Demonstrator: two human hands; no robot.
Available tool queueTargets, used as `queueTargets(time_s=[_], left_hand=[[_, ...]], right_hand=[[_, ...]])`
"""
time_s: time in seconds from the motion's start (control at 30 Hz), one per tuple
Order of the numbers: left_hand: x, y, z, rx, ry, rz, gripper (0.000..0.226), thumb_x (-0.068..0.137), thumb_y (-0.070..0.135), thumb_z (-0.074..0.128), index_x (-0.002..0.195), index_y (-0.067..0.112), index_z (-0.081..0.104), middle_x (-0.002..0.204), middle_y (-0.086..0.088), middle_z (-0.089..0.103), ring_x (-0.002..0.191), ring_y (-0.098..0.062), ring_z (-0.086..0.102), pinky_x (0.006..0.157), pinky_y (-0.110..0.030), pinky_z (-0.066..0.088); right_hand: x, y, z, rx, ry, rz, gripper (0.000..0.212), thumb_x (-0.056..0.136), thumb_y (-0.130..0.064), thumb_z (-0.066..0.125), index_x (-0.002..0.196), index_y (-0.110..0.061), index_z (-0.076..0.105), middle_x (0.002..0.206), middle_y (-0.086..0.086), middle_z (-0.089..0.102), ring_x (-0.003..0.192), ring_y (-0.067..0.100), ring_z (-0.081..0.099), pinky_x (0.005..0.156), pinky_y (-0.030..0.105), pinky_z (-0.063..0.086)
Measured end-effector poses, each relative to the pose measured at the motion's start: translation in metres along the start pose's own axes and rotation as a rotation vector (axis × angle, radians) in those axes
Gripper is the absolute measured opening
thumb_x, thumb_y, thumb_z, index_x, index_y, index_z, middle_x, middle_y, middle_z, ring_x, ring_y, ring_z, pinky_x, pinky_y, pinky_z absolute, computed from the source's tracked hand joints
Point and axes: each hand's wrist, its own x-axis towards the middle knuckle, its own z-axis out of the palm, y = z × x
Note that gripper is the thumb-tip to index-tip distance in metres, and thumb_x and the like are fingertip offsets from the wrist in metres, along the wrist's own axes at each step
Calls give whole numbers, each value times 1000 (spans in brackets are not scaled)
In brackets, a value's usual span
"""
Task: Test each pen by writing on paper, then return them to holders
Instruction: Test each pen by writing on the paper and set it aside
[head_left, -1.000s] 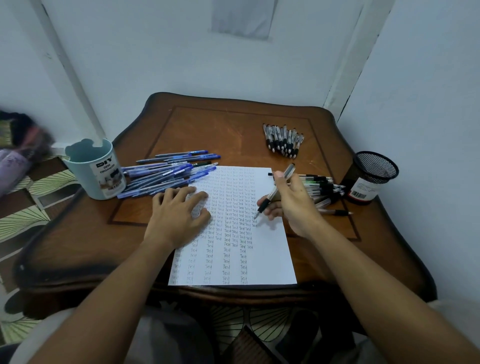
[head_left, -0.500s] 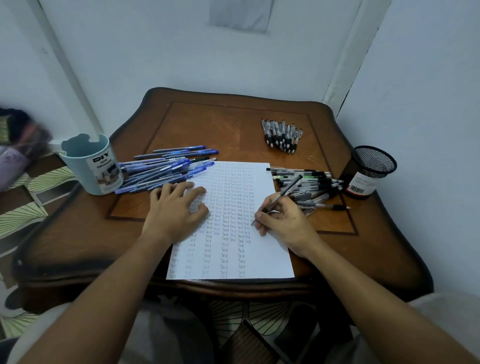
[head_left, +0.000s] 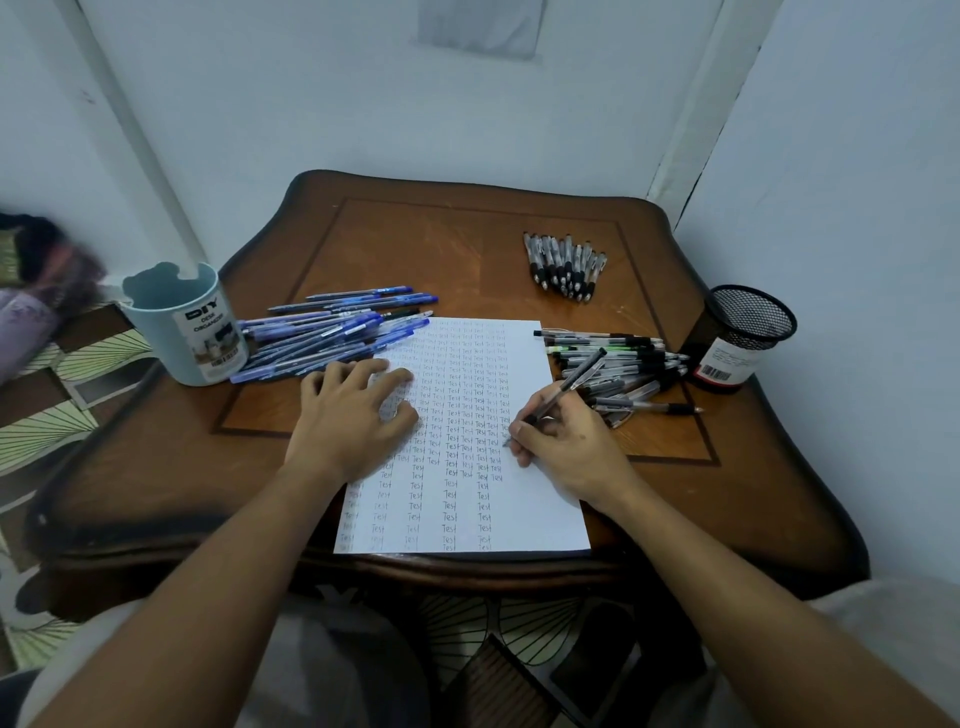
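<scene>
Paper (head_left: 524, 514) is mostly filled; a black pen (head_left: 563, 391) is gripped by right hand (head_left: 566, 447), left hand (head_left: 353, 415) flat; holders at 9 and 3 o'clock are unfilled.

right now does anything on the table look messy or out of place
Both holders, the blue cup and the mesh cup, look empty, while pens lie loose in three piles. Nothing looks spilled or broken.

The single head view looks forward and steeply down from above the near edge of the table (head_left: 467, 244), close enough that both forearms enter from the bottom corners. The far edge abuts a wall corner.
</scene>
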Motion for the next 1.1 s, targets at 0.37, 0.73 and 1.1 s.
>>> queueTargets(time_s=[0.37,0.73,1.1], left_hand=[[1,0,-1,-1,-10,-2,59,85,62,22,137,44,45,149,12,39,131,-16,29,108,-45,17],[2,0,0,1,-12,-8,65,83,65,17,138,44,45,149,13,39,131,-15,29,110,-44,17],[2,0,-1,2,-11,-2,65,83,64,18,138,44,46,149,13,40,130,-15,30,109,-44,18]], right_hand=[[0,1,0,96,30,7,16,93,3,65,94,-7,52,77,18,66,72,32,65,70,46,55],[0,1,-1,103,43,3,15,93,2,64,96,-5,51,81,22,62,71,32,62,67,46,51],[2,3,-4,202,52,12,18,92,6,63,91,-6,51,75,18,63,71,36,60,60,41,50]])
